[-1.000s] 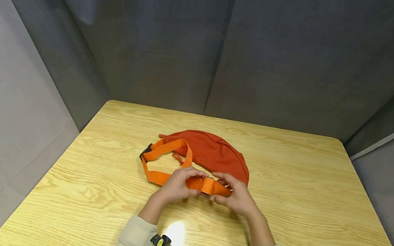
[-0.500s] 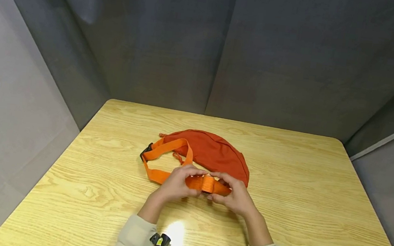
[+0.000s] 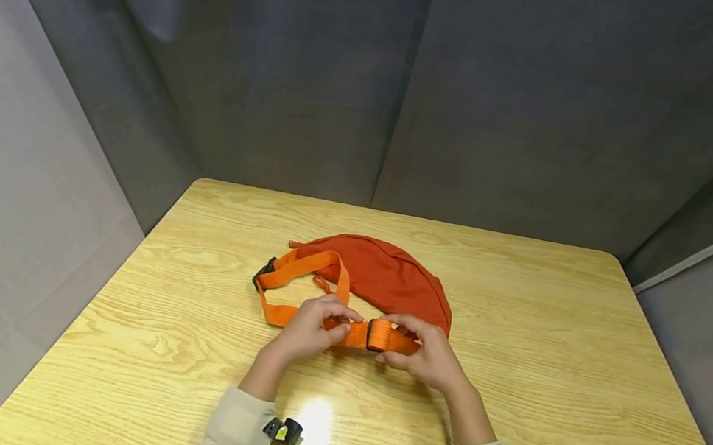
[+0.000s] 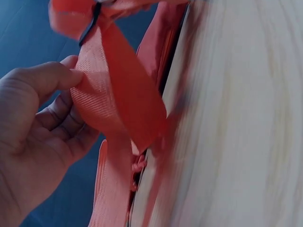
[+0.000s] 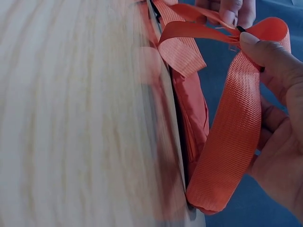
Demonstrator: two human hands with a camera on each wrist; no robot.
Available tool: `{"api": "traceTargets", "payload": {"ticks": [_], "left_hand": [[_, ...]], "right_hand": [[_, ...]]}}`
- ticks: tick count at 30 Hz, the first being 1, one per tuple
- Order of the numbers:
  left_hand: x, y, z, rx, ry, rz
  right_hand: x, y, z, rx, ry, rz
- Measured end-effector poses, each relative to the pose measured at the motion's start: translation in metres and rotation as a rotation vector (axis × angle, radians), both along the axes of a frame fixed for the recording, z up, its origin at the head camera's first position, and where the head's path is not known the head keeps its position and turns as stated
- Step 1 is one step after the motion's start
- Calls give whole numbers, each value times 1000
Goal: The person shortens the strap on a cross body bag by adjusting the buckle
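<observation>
A red waist bag (image 3: 383, 274) lies on the wooden table, with its orange webbing strap (image 3: 281, 315) spread in front and to the left. My right hand (image 3: 426, 350) pinches the strap at a black slide adjuster (image 3: 370, 334), where the webbing makes a small loop. In the right wrist view, the thumb presses right by the adjuster (image 5: 240, 29). Just left of it, my left hand (image 3: 308, 329) pinches the strap between thumb and fingers. The left wrist view shows that thumb on the face of the webbing (image 4: 94, 90), the other fingers behind it.
A black buckle (image 3: 264, 275) sits at the strap's left bend. An orange zipper pull (image 3: 322, 284) hangs at the bag's front. The table (image 3: 548, 350) reaches grey curtains (image 3: 294, 81) behind and at both sides.
My left hand has moved left, away from the adjuster, and more of the strap and the black adjuster shows between the hands. The right hand and bag stay nearly in place.
</observation>
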State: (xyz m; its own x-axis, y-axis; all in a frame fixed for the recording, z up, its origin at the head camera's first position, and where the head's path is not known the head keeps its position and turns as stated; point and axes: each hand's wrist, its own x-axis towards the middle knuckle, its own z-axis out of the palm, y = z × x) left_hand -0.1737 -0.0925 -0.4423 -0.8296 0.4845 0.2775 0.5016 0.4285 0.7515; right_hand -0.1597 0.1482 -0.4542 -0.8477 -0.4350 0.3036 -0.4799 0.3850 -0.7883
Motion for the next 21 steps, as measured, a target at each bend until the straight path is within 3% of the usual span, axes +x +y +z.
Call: {"api": "traceTargets", "payload": {"ticks": [6, 15, 21], "left_hand": [[0, -6, -1, 4, -4, 16], [-2, 6, 0, -30, 34, -10], [-1, 9, 0, -14, 0, 2]], "right_hand": [[0, 1, -3, -3, 8, -21], [0, 0, 0, -25, -5, -10], [1, 0, 1, -22, -3, -4]]}}
